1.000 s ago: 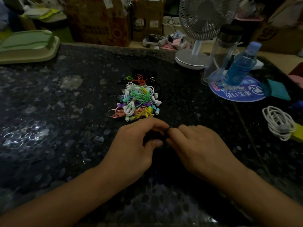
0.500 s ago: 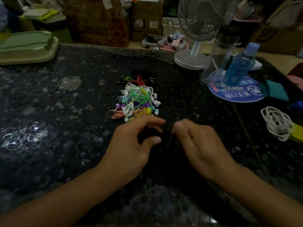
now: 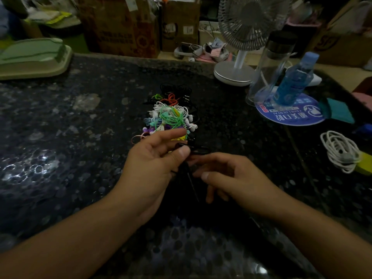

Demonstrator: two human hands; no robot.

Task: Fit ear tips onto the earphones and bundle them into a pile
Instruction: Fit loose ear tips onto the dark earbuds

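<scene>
On the dark speckled bench [image 3: 60,137], the left hand [image 3: 149,168] has its grip pinched between thumb and forefinger on a black earphone [image 3: 184,147], whose thin black cable hangs down between the two hands. Just beyond this grip lies the pile of coloured earphones [image 3: 171,117], partly hidden by the left fingers. To its right, close by, the right hand [image 3: 231,178] has curled fingers near the cable; whether its grip actually holds the cable cannot be told. Far right of that grip lies a coiled white cable [image 3: 340,151].
</scene>
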